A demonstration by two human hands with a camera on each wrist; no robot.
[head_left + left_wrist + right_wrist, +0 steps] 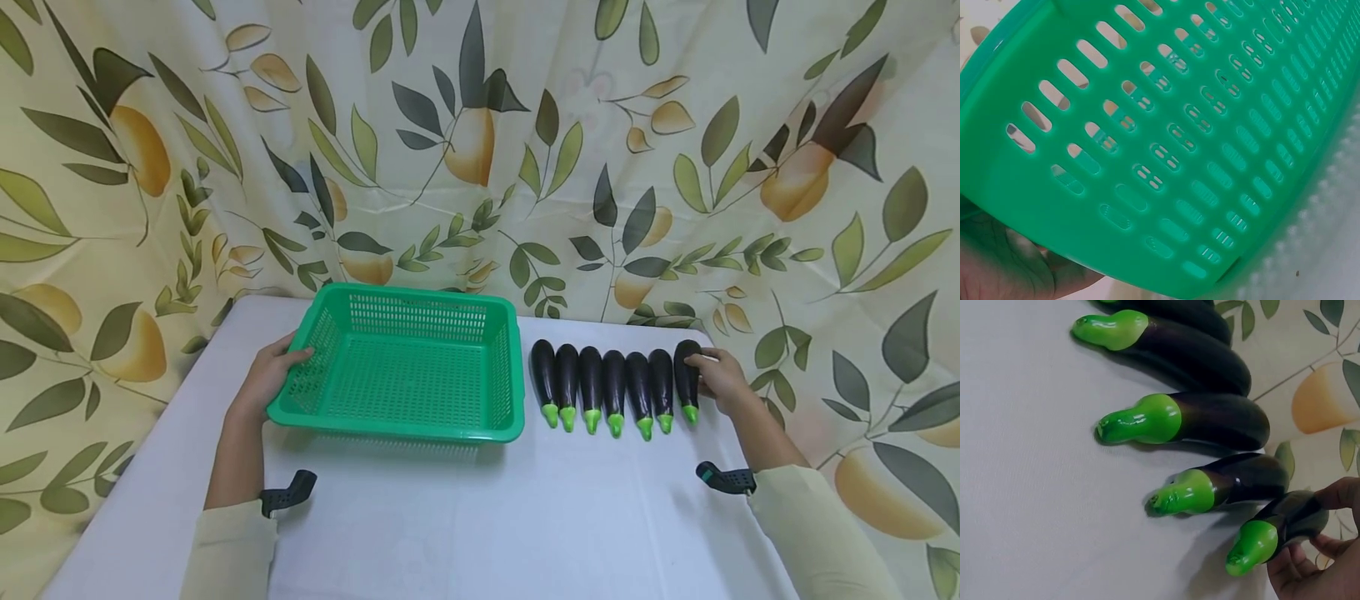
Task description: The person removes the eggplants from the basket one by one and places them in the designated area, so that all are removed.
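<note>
A green plastic basket (pixel 420 433) with slotted walls stands at the left of the table, and no contents show inside. My left hand (pixel 262 379) grips its left rim, thumb over the edge; in the left wrist view the hand (pixel 1016 265) shows under the rim. To the right of the basket, several dark purple eggplants (pixel 591 379) lie side by side in a row, green stems towards me. My right hand (pixel 722 379) pinches the rightmost eggplant (pixel 686 375) between thumb and fingers. In the right wrist view that eggplant (pixel 1300 515) sits slightly apart from its neighbour (pixel 1250 475).
A white cloth covers the table (pixel 480 533). Behind it and at the sides hangs a curtain (pixel 555 167) printed with leaves and fruit. Both wrists carry small black devices, one of them the left camera mount (pixel 288 493).
</note>
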